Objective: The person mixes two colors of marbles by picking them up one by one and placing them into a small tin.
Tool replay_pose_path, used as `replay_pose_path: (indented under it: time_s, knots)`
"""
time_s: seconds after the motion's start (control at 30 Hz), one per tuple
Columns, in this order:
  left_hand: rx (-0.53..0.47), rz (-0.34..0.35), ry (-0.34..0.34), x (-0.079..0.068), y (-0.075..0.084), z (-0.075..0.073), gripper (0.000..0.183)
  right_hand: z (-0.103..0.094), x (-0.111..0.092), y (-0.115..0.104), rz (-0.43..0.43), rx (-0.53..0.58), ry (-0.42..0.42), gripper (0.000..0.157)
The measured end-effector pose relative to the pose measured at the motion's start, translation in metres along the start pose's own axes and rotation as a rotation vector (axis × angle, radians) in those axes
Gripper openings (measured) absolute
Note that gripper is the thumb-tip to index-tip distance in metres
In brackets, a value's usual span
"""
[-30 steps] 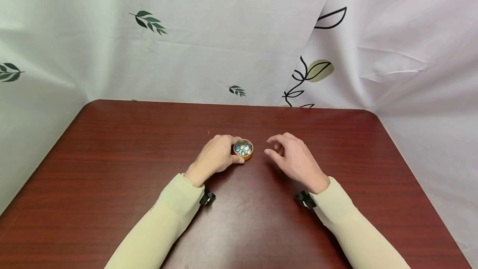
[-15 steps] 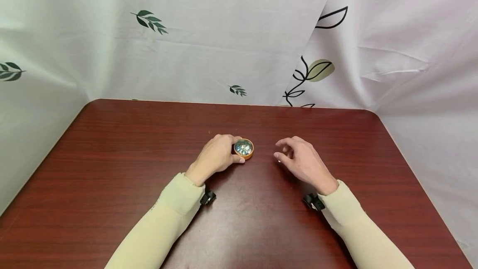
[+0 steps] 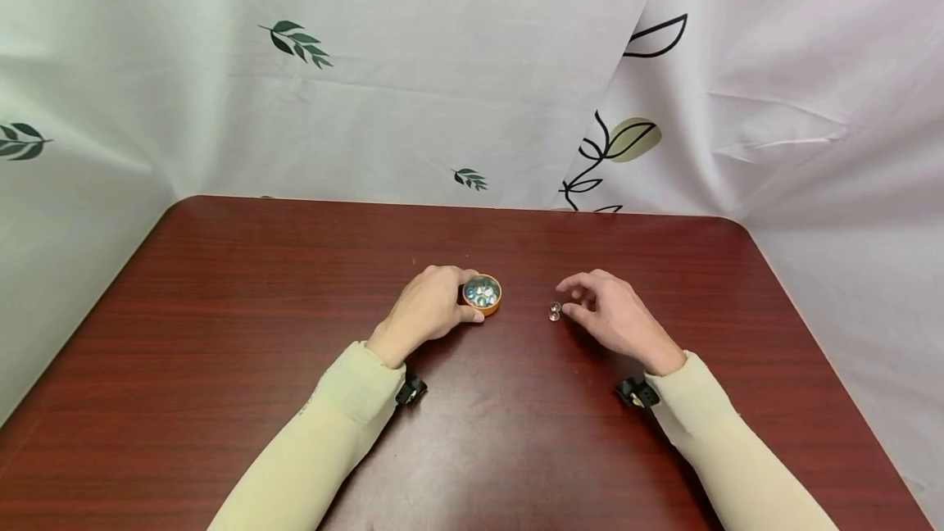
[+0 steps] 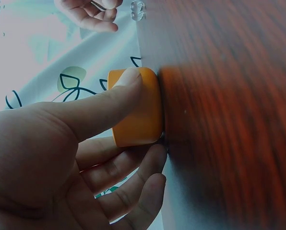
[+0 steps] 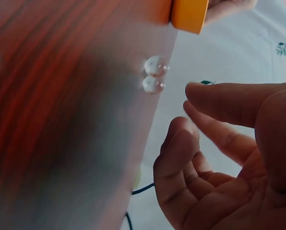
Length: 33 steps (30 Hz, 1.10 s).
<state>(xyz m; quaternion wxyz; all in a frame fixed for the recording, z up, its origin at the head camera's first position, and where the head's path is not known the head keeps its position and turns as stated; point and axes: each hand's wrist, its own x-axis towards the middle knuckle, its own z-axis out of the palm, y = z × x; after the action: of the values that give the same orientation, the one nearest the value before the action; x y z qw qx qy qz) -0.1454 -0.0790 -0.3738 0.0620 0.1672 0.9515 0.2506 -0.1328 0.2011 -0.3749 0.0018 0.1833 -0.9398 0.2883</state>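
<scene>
My left hand [image 3: 426, 306] grips a small round orange container [image 3: 492, 310] on the table, thumb on the near side and fingers on the far side. Several shiny clear glass beads [image 3: 481, 293] show inside it. Just right of the container, two clear glass marbles [image 3: 555, 311] lie close together on the wood, appearing as shiny balls in the right wrist view [image 5: 155, 74]. Beside them is my right hand [image 3: 619, 316], thumb and fingers apart and loosely bent, with nothing between them. In the left wrist view the thumb presses the container's orange wall [image 4: 150, 105].
The dark red-brown wooden table [image 3: 295, 269] has rounded far corners. Behind and beside it hangs a white curtain [image 3: 413, 64] printed with leaves. A black wrist camera [image 3: 411, 389] sits on the left wrist and another black camera [image 3: 636, 392] on the right.
My right hand has moved to the right, away from the container, and the two marbles beside its fingertips have come into view on the table. The left hand and container have stayed put.
</scene>
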Motion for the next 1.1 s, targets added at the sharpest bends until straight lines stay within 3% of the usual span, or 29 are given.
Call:
replay_pose_path:
  time_s: [0.77, 1.1]
  knots:
    - [0.004, -0.017, -0.008, -0.001, 0.000, -0.001, 0.062, -0.004, 0.014, 0.022, -0.104, 0.103, -0.186, 0.024]
    - [0.007, -0.023, -0.008, 0.000, 0.001, 0.000, 0.061, -0.004, 0.019, 0.024, -0.114, 0.089, -0.209, 0.025]
